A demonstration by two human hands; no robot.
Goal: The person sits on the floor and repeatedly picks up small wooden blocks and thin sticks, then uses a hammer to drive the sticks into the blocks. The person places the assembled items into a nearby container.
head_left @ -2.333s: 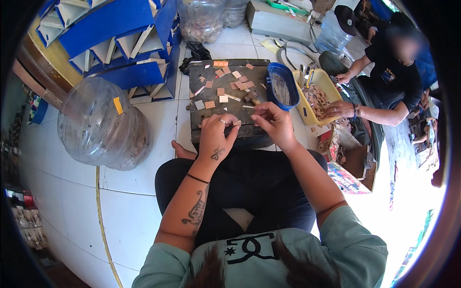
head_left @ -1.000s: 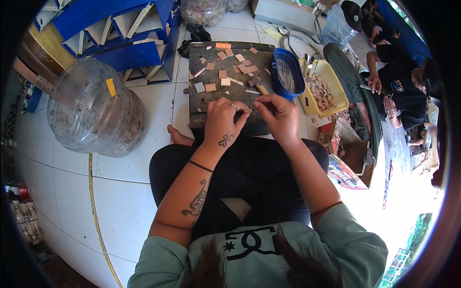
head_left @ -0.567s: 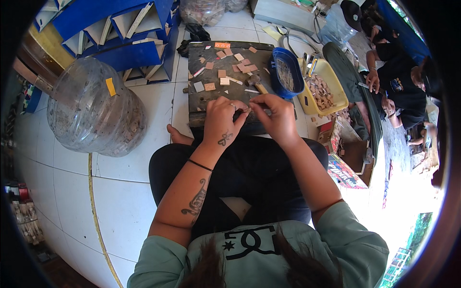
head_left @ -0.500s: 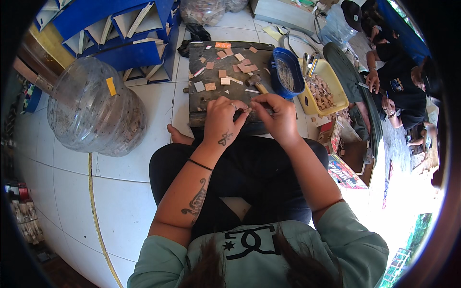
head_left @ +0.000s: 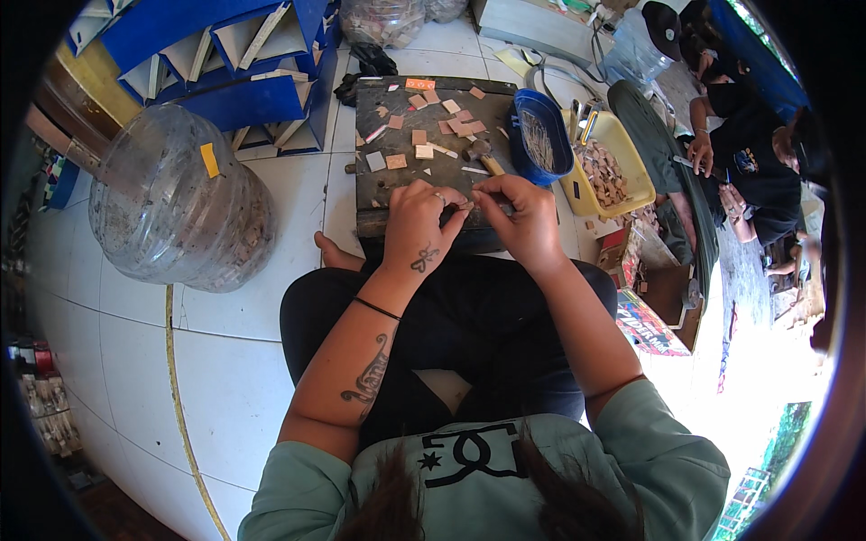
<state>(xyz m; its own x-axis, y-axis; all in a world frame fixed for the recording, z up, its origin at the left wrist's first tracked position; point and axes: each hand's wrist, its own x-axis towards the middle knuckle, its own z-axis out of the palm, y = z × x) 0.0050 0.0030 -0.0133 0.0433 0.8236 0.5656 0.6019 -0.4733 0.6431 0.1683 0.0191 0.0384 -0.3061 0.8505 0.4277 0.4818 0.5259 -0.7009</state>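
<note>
My left hand and my right hand meet over the near edge of a dark low work block. Thumb and fingers of both are pinched together, fingertips almost touching. Whatever lies between them is too small and hidden to name. Just beyond, a hammer lies on the block. Several small square wooden pieces in tan and reddish brown are scattered farther back, along with thin pale slivers. A blue tub of thin, pale, nail-like pieces stands at the block's right edge.
Right of the tub, a yellow basin holds many small wooden pieces and some tools. A big clear plastic container stands on the tiled floor at left, blue shelving behind it. Another person works at far right.
My hands stay pinched together in nearly the same place. At far right, the other person's hands have shifted slightly.
</note>
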